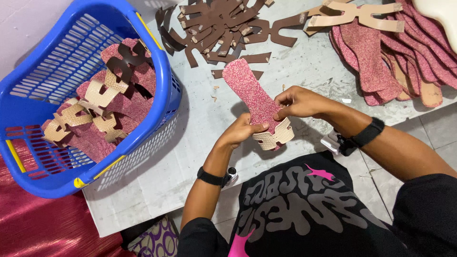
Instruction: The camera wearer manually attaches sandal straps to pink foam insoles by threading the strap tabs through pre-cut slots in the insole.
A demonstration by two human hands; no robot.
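A pink patterned shoe insole is held above the white table, its toe end pointing away from me. My left hand grips its near end from the left. My right hand pinches its right edge together with a beige textured strap piece that wraps the insole's near end. Both wrists wear black bands.
A blue plastic basket at the left holds pink insoles with beige and brown straps. Loose brown strap pieces lie at the table's far side, beige straps and a spread of pink insoles at the far right.
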